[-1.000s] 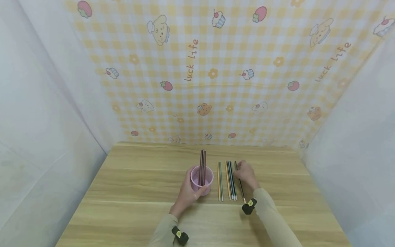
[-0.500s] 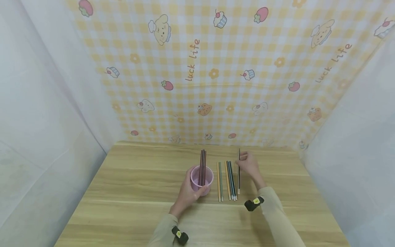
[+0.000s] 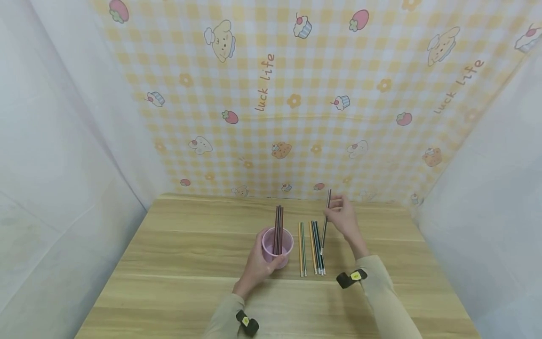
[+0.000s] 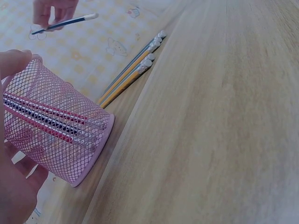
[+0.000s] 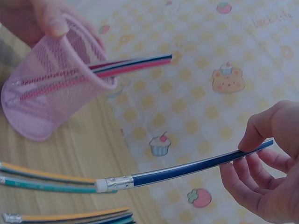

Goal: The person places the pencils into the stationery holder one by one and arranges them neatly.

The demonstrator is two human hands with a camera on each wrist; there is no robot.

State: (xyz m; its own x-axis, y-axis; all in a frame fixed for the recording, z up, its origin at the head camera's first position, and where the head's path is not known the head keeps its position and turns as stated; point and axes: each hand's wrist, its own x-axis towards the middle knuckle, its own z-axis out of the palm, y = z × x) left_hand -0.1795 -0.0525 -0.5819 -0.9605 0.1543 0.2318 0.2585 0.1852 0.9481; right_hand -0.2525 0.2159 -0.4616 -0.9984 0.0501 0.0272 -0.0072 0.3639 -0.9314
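Note:
My left hand [image 3: 259, 264] grips a pink mesh pencil cup [image 4: 56, 126] that stands on the table, thumb near its rim. Inside the cup lean several pencils [image 3: 278, 228], red and dark blue. Raised over the table to the right, my right hand [image 3: 344, 217] pinches a dark blue pencil [image 5: 187, 169] between thumb and fingers. Its white eraser end points down and toward the cup side. Between the hands lie a yellow and green pair of pencils [image 3: 302, 249] and a group of yellow and dark pencils [image 3: 316, 247].
The wooden table [image 3: 190, 263] runs back to a yellow checked cloth [image 3: 313, 127] with cartoon prints. White sheets [image 3: 63, 165] hang at the left and right sides. Black cameras [image 3: 247, 323] are strapped to both wrists.
My right hand has lifted the dark pencil off the table, moving it up and back. The pencil now tilts with its eraser end toward the group. The left hand and cup stayed put.

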